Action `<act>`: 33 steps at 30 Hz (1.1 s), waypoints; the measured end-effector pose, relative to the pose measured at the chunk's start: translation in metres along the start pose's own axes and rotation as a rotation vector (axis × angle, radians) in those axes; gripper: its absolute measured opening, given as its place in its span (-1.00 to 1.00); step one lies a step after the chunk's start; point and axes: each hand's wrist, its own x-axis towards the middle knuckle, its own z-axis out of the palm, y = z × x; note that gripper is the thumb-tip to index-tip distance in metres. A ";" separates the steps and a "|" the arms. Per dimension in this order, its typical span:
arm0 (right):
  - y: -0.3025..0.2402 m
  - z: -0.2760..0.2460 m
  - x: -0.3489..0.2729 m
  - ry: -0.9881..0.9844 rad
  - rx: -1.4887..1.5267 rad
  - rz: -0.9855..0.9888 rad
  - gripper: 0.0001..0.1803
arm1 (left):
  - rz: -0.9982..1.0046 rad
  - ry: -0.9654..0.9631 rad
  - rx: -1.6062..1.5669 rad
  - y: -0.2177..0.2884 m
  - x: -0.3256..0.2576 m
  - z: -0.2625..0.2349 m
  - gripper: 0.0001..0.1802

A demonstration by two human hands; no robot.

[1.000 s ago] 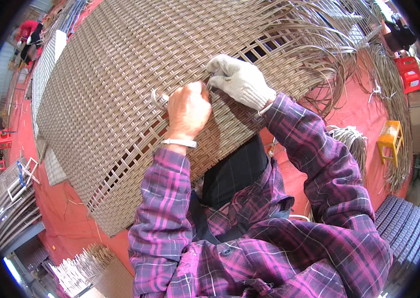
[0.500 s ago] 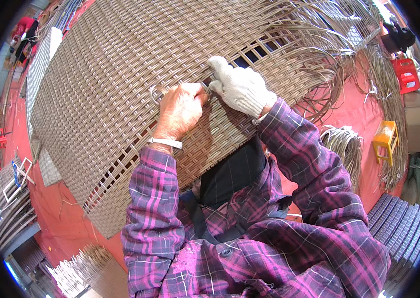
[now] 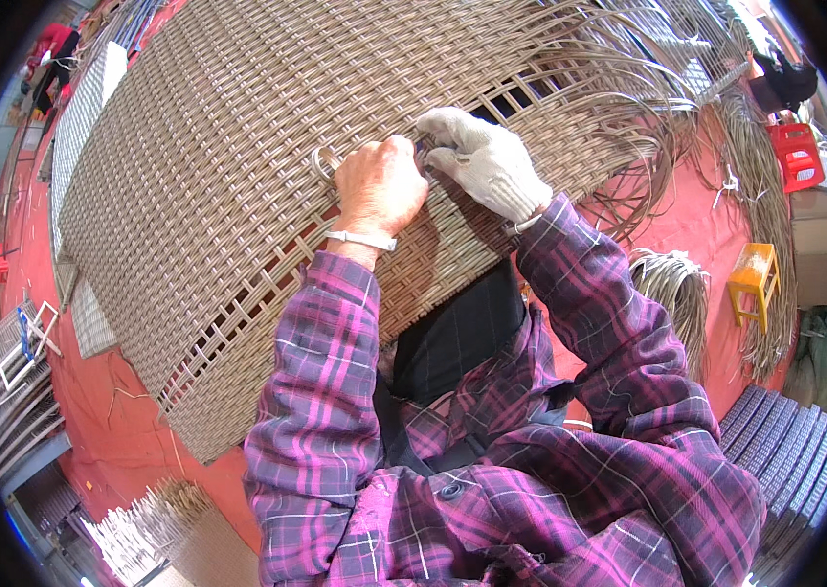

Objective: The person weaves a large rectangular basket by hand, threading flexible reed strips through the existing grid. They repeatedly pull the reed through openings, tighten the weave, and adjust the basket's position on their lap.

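Note:
A large brown woven wicker panel spreads in front of me, with a row of open gaps running diagonally across it. My left hand is bare and closed in a fist over that row. A small loop of flat weaving strip sticks out at its left side, apparently held in the fist. My right hand, in a white knitted glove, is beside it with fingers curled and thumb drawn in; what lies between its fingertips is hidden. Both hands touch the panel's surface.
Long loose strips trail from the panel's right end. A strip bundle, a yellow stool and a red stool stand on the right over red floor sheeting. A person is at the far left.
My left hand has moved right and slightly up along the gap row, closer to the glove. My right hand has shifted slightly right, its fingers more curled.

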 end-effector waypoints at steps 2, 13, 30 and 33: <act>-0.004 0.001 -0.005 0.037 -0.052 -0.015 -0.61 | 0.026 -0.005 0.015 0.002 0.001 0.003 -0.82; -0.008 -0.006 -0.003 -0.014 -0.074 -0.045 -0.62 | 0.152 0.313 -0.106 -0.008 -0.013 0.016 -0.89; -0.024 -0.043 0.028 -0.501 -0.824 -0.221 -0.52 | 0.181 0.437 -0.201 -0.003 -0.009 0.037 -0.91; -0.026 -0.037 0.031 -0.496 -0.798 -0.309 -0.50 | 0.170 0.451 -0.222 -0.003 -0.012 0.037 -0.92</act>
